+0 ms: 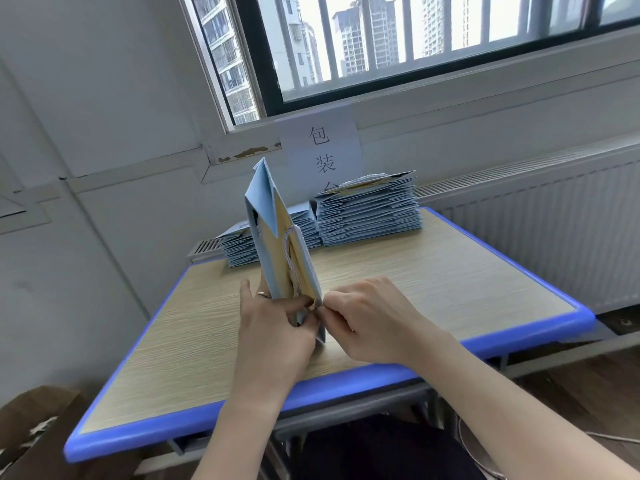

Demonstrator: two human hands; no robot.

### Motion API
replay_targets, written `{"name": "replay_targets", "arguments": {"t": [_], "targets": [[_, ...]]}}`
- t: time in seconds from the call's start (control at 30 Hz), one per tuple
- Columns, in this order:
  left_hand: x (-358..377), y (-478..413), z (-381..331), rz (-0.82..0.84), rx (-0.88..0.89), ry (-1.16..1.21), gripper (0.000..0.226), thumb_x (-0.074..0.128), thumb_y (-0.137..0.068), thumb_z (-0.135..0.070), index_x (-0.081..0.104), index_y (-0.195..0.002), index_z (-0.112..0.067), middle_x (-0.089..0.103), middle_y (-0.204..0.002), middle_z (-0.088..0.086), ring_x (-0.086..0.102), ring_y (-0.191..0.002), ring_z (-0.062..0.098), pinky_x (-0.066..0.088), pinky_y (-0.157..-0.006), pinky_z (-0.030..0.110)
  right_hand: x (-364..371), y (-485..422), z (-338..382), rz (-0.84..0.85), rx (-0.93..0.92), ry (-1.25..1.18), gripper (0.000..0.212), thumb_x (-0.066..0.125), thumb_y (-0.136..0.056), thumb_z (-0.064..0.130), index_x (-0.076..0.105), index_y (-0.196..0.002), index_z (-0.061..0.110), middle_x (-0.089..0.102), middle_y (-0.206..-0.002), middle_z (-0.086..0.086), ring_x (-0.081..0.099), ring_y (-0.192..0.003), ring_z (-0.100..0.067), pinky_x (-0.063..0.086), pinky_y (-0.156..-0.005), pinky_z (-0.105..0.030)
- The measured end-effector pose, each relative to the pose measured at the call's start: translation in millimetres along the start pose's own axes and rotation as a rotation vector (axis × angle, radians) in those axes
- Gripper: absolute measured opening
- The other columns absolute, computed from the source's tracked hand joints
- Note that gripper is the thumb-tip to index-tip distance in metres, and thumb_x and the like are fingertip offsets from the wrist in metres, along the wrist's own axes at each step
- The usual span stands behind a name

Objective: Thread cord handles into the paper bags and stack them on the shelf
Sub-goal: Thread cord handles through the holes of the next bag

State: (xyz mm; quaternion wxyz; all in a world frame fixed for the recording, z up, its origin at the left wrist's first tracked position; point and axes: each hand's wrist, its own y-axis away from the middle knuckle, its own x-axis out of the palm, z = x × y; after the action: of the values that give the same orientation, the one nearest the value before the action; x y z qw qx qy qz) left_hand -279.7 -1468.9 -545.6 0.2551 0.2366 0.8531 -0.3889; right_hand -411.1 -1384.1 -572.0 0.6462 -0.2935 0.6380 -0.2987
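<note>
Threading step: left hand [273, 327] grips upended bag [277, 244] at near rim; right hand [370, 320] fingertips pinch cord [289, 252] end there. Next, likely: pull cord through, knot.

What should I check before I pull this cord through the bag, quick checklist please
1. Bag held upright on the table: ok.
2. Left hand steadying its near edge: ok.
3. Right hand pinching at the same edge: ok.
4. Cord end through the hole: cannot tell, fingers hide it.
5. Cord handle loop hangs untangled: ok.
6. Taller stack has room on top: ok.
</note>
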Motion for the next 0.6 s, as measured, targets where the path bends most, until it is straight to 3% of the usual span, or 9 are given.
{"name": "replay_targets", "arguments": {"t": [0.03, 0.13, 0.17, 0.23, 0.27, 0.43, 0.5, 0.6], "targets": [[1.7, 1.2, 0.9, -0.004, -0.023, 0.019, 0.026, 0.069, -0.077, -0.009, 0.074, -0.068, -0.033, 0.046, -0.087, -0.031, 0.054, -0.098, 0.023, 0.038, -0.107, 0.052, 0.6, -0.2, -0.2, 0.004, 0.0, 0.004, 0.032, 0.044, -0.093, 0.025, 0.032, -0.064, 0.024, 0.026, -0.057, 0.016, 0.027, -0.044, -0.012, 0.018, -0.045, -0.025], [3.2, 2.3, 4.2, 0.023, -0.023, 0.003, 0.024, 0.072, -0.074, -0.012, 0.074, -0.055, -0.026, 0.052, -0.082, -0.023, 0.044, -0.096, -0.004, 0.037, -0.108, 0.052, 2.4, 0.4, 0.1, 0.022, 0.004, 0.02, 0.033, 0.044, -0.092, 0.025, 0.032, -0.061, 0.023, 0.025, -0.055, 0.014, 0.027, -0.042, -0.013, 0.018, -0.045, -0.026], [2.8, 1.0, 5.7, 0.049, -0.016, -0.039, 0.024, 0.072, -0.074, -0.013, 0.073, -0.053, -0.026, 0.056, -0.078, -0.017, 0.037, -0.093, -0.004, 0.035, -0.108, 0.052, 2.4, 0.4, 0.3, 0.024, 0.005, 0.026, 0.034, 0.044, -0.091, 0.025, 0.032, -0.059, 0.022, 0.025, -0.054, 0.014, 0.027, -0.041, -0.014, 0.018, -0.045, -0.026], [0.9, -0.6, 8.2, 0.09, -0.028, -0.083, 0.023, 0.072, -0.074, -0.018, 0.074, -0.053, -0.03, 0.06, -0.076, -0.008, 0.03, -0.094, 0.008, 0.034, -0.109, 0.052, 2.3, 0.3, 0.5, 0.033, 0.011, 0.029, 0.035, 0.044, -0.09, 0.024, 0.033, -0.057, 0.021, 0.027, -0.051, 0.013, 0.029, -0.039, -0.015, 0.018, -0.043, -0.026], [-1.3, -0.4, 7.8, 0.095, -0.042, -0.069, 0.022, 0.072, -0.074, -0.02, 0.074, -0.056, -0.033, 0.059, -0.079, -0.012, 0.032, -0.1, 0.013, 0.034, -0.109, 0.051, 2.3, 0.5, 0.3, 0.037, 0.017, 0.029, 0.036, 0.043, -0.09, 0.024, 0.033, -0.056, 0.021, 0.028, -0.05, 0.012, 0.03, -0.038, -0.015, 0.018, -0.043, -0.026], [-5.0, 3.9, 1.1, 0.052, -0.046, 0.034, 0.03, 0.073, -0.081, -0.026, 0.068, -0.072, -0.054, 0.034, -0.1, -0.053, 0.049, -0.12, 0.032, 0.04, -0.108, 0.048, 1.7, -0.5, -0.1, 0.026, 0.028, 0.017, 0.034, 0.043, -0.089, 0.024, 0.032, -0.057, 0.021, 0.028, -0.05, 0.012, 0.027, -0.039, -0.014, 0.015, -0.043, -0.025], [0.5, 4.7, 3.8, 0.036, -0.048, 0.006, 0.021, 0.07, -0.08, -0.028, 0.072, -0.069, -0.046, 0.038, -0.101, -0.047, 0.046, -0.125, 0.038, 0.044, -0.102, 0.047, 1.9, -1.1, 0.6, 0.023, 0.022, 0.019, 0.033, 0.043, -0.088, 0.024, 0.032, -0.057, 0.021, 0.028, -0.051, 0.012, 0.027, -0.039, -0.014, 0.017, -0.043, -0.025], [3.3, 5.3, 8.1, 0.062, -0.061, -0.058, 0.019, 0.065, -0.079, -0.034, 0.074, -0.063, -0.039, 0.052, -0.099, -0.02, 0.037, -0.131, 0.038, 0.045, -0.1, 0.044, 1.8, -0.5, 0.1, 0.024, 0.03, 0.027, 0.034, 0.044, -0.089, 0.024, 0.032, -0.057, 0.021, 0.029, -0.05, 0.012, 0.028, -0.039, -0.015, 0.014, -0.044, -0.024]]}}
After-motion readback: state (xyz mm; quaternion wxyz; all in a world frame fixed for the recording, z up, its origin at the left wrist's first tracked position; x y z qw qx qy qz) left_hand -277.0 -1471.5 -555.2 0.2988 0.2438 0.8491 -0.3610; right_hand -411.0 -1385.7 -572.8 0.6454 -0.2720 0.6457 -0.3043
